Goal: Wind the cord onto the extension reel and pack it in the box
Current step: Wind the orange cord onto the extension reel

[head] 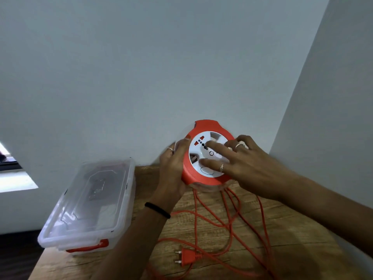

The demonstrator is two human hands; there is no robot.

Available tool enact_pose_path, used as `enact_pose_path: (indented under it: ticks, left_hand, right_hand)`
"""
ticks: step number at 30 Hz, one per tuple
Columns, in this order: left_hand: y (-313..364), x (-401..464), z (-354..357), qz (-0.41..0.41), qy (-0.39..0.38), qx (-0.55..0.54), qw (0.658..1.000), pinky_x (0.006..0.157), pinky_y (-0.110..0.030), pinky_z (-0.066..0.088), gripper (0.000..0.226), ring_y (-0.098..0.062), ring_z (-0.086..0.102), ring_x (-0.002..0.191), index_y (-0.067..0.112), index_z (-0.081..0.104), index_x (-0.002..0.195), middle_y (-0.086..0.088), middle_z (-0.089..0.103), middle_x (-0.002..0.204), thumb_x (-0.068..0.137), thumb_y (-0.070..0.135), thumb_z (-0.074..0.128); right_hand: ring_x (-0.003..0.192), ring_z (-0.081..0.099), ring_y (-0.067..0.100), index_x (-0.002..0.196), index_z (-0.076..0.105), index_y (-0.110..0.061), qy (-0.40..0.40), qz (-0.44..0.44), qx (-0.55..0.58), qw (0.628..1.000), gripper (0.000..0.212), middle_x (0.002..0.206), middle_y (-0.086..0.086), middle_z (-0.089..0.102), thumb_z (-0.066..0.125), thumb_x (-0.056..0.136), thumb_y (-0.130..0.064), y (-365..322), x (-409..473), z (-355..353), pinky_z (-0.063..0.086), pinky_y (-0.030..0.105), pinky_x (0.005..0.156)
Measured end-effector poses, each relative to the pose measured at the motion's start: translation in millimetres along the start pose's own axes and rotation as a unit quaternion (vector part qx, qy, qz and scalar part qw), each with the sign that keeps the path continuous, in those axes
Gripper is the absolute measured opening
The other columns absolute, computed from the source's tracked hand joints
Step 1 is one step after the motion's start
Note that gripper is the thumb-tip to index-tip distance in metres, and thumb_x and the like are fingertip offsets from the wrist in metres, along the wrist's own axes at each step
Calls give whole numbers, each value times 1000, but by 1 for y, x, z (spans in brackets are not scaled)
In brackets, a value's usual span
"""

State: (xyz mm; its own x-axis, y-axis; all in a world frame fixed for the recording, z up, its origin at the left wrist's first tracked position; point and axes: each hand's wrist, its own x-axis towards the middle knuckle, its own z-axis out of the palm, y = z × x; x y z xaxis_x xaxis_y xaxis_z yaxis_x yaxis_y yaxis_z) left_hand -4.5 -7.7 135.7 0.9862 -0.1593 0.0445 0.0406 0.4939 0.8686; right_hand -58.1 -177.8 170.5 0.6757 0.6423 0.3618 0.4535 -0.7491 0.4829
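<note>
Left hand (172, 166) grips the reel (203, 156) rim; right hand (240, 158) lies splayed on its face; cord (228, 221) loose.

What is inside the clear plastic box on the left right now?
The clear plastic box has its lid on. Through the lid only blurred reflections and moulded shapes show; no reel or cord is inside. The reel is held above the table, the orange cord loose below.
</note>
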Motion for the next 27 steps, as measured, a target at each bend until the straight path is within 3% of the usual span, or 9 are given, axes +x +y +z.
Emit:
enact_pose_path:
  ticks: [5,9,13,17,20,22,25,27]
  left_hand:
    - [0,0,0,12,-19,25,999,67,-40,58,26,-31,71,81,-1,66,107,-20,73,95,95,19,54]
    - [0,-4,1,22,-45,40,998,61,-33,57,20,-25,72,75,4,68,98,-14,74,85,96,17,52]
    - [1,-6,3,36,-52,63,996,62,-31,57,19,-23,73,77,8,68,100,-10,75,87,95,19,54]
    - [1,-9,6,51,-42,85,994,65,-30,58,16,-22,73,81,14,69,103,-7,76,92,93,19,58]
    - [-1,-10,12,58,-9,51,997,77,-40,59,18,-26,71,88,8,69,103,-14,74,97,91,18,61]
    - [-1,-9,15,75,10,36,997,78,-41,58,17,-28,71,90,9,69,103,-13,74,99,91,18,61]
    - [-3,-11,21,99,9,43,994,73,-36,60,12,-24,72,88,21,70,99,-4,76,94,91,20,61]
    - [-8,-13,25,118,22,70,990,73,-34,60,10,-17,73,85,30,69,93,5,76,88,90,23,62]
  right_hand:
    - [103,62,43,136,51,-19,-43,-81,-73,993,58,137,13,53,48,80,-5,10,3,-1,47,53,88]
    - [86,63,43,136,46,-15,-27,-85,-80,993,60,132,11,43,51,78,1,6,12,1,49,49,77]
    - [66,62,38,128,51,-14,-25,-77,-60,995,47,127,15,45,25,90,-4,7,14,1,47,48,75]
    - [60,61,31,116,59,-8,-27,-62,-45,997,44,121,19,52,53,74,-23,6,21,4,45,43,74]
    - [70,61,32,104,61,0,-9,72,60,996,55,103,15,59,55,72,-43,-1,24,4,45,37,63]
    - [82,60,32,109,59,-2,20,214,162,963,58,107,11,54,62,73,-47,-10,28,3,46,36,67]
    - [101,56,26,121,55,-7,39,404,256,878,65,116,7,50,71,73,-48,-24,34,4,42,32,82]
    - [104,56,23,116,59,-7,54,509,341,789,64,111,7,58,72,73,-52,-25,36,9,43,30,81]
